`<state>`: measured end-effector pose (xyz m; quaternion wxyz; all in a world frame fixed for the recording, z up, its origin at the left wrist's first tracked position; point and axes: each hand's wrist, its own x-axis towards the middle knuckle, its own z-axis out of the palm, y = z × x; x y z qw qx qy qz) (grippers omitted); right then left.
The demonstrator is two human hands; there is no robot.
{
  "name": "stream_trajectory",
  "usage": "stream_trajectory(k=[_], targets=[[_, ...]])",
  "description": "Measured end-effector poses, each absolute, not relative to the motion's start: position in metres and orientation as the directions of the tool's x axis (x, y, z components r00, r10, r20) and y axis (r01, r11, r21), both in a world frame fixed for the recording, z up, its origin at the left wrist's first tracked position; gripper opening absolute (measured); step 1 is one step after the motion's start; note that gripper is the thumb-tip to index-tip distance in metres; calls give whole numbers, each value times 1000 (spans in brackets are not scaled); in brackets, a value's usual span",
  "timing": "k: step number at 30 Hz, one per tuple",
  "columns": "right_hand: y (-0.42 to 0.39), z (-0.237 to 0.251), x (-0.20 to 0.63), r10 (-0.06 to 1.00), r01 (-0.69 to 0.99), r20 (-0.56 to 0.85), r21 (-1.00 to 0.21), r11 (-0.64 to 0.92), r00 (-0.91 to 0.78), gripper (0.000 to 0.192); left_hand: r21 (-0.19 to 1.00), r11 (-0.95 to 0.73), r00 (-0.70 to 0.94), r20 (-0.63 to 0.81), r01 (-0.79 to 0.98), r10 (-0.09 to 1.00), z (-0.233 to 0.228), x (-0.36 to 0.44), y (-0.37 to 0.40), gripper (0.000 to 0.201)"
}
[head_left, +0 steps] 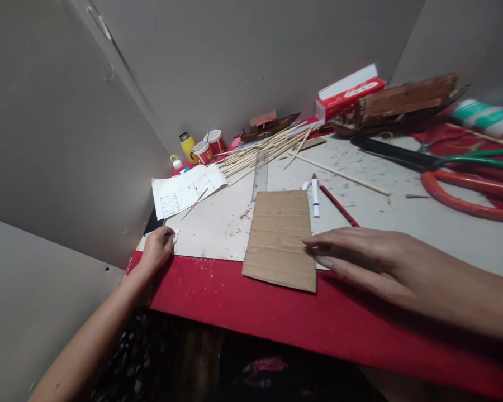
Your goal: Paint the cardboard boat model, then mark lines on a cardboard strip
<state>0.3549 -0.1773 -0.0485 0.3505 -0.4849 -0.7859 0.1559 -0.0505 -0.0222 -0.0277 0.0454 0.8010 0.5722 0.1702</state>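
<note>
- Our right hand point(360, 257) lies flat and open, fingers straight. The fingertips touch the right edge of the cardboard piece point(280, 240), likely to keep it from sliding.
- The cardboard piece hangs a bit over the white board point(218, 223) onto the red cloth point(276, 312).
- Our left hand point(157, 250) is curled shut on a small white wad point(175, 237) at the board's corner.
- Farther back lie a marker point(315, 196), a drawing point(184, 190) and sticks point(255, 153).
</note>
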Motion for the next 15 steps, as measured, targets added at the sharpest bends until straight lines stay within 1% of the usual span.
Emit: stream_trajectory(k=[3,7,11,14,15], targets=[[-177,-45,354,866,668,395,-559,491,-306,35,275,-365,308,228,889,924,-31,-28,-19,15],[-176,-39,351,875,686,339,-545,483,-347,34,312,-474,426,213,823,879,-37,26,-18,14],[-175,-32,347,901,676,249,-598,431,-354,33,350,-589,562,188,728,806,-37,61,-36,14],[-182,-23,349,918,659,232,-642,392,-321,32,402,-624,629,138,670,765,-33,56,-58,15],[-185,-20,351,921,658,235,-646,387,-311,32,432,-614,641,101,661,761,-31,49,-65,15]])
